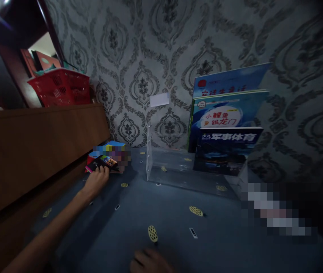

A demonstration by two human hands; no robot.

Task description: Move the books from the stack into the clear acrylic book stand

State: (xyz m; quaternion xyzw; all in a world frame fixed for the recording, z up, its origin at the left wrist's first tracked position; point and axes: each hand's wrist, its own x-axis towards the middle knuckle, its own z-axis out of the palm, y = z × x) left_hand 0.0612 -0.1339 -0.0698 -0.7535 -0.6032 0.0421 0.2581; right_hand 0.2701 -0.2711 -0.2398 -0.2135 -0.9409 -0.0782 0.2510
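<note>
My left hand (98, 177) is closed on the near edge of a dark book (95, 163) with a small colour picture on its cover. That book lies tilted on top of a stack of books (116, 144) at the table's left side; part of the stack is pixelated. My right hand (148, 261) is low at the bottom edge, partly cut off and blurred. Its fingers look loosely bent and apart, with nothing visible in them. Ahead of it stands a clear plastic rack (173, 180), its right part holding several upright books (226, 148) with blue and dark covers.
A dark blue-grey tablecloth (138, 216) with yellow patterned ovals covers the table. Along the left runs a wooden ledge (36, 140) bearing a red basket (61, 87). Patterned wallpaper (141, 79) closes off the back. A pixelated patch sits at the right.
</note>
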